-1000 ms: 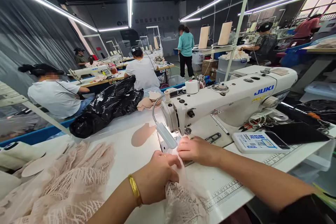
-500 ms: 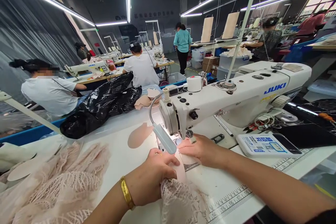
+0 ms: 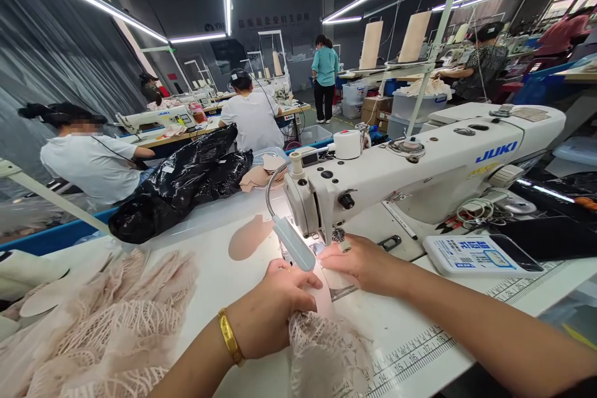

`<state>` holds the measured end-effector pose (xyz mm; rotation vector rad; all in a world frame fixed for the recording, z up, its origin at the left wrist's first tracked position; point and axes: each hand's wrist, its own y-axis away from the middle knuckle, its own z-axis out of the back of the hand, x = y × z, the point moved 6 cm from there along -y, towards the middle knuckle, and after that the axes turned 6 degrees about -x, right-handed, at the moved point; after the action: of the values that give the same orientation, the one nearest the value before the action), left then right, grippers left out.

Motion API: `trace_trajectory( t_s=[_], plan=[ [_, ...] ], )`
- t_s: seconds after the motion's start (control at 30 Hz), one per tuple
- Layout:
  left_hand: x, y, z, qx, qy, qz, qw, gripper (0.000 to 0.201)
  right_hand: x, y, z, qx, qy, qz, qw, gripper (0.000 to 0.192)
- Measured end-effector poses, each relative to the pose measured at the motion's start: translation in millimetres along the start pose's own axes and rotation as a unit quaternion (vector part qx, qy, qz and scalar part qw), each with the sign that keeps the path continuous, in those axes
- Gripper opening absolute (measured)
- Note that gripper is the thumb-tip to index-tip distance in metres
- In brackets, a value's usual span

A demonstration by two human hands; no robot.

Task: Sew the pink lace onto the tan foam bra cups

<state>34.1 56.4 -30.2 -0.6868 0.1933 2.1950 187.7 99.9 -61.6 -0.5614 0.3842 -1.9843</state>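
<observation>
A pale pink fabric piece (image 3: 323, 298) lies under the needle area of a white sewing machine (image 3: 396, 168). My left hand (image 3: 280, 301), with a gold bracelet at the wrist, is closed on the near part of this piece, its thumb against the curled fingers. Bunched beige lace (image 3: 321, 354) hangs from there toward me, over the table. My right hand (image 3: 361, 264) lies palm down by the presser foot, fingers stretched flat on the fabric. A small lamp (image 3: 293, 242) on a bendable neck hides part of the stitching spot.
Left of my hands lie a lace heap (image 3: 116, 329) and a rounded beige piece (image 3: 249, 237). Behind them is a black plastic bag (image 3: 181, 180). A phone (image 3: 482, 255), a ruler strip (image 3: 415, 348) and cords (image 3: 480, 211) are at right. Several people work or stand farther back.
The view has shifted slightly. Both hands stay on the fabric beside the needle, with little visible movement. In the background, the standing person in teal has changed stance.
</observation>
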Motion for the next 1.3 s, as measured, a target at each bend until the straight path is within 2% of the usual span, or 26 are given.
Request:
trace_trajectory(
  t_s=[0.23, 0.43, 0.6, 0.83, 0.97, 1.13, 1.3],
  plan=[
    [14.8, 3.5, -1.5, -0.011, -0.03, 0.002, 0.999, 0.013, -2.6, 2.1, -1.6, -0.003, 0.034, -0.005, 0.999, 0.03],
    [17.6, 2.4, 4.3, -0.036, -0.051, 0.017, 0.998, 0.014, 4.6, 4.4, 3.2, -0.013, 0.03, -0.003, 0.999, 0.035],
    [19.4, 0.9, 4.1, -0.06, -0.081, 0.005, 0.995, 0.017, 16.3, 7.5, 6.9, -0.001, -0.004, 0.029, 1.0, 0.024],
    [19.9, 1.0, 3.2, -0.137, -0.128, -0.064, 0.98, 0.023, 28.7, 8.3, 9.8, 0.015, -0.048, 0.065, 0.997, 0.023],
    [14.2, 1.6, 1.3, -0.15, -0.176, -0.12, 0.965, 0.026, 30.6, 8.2, 11.4, 0.01, -0.043, 0.07, 0.997, 0.023],
    [8.9, 1.4, 1.1, -0.176, -0.208, -0.151, 0.95, 0.028, 24.4, 9.6, 8.5, 0.008, -0.022, 0.045, 0.999, 0.022],
    [5.4, -1.1, 0.1, -0.225, -0.244, -0.152, 0.931, 0.028, 10.6, 10.0, 5.4, 0.027, 0.024, -0.021, 0.999, 0.019]
  ],
)
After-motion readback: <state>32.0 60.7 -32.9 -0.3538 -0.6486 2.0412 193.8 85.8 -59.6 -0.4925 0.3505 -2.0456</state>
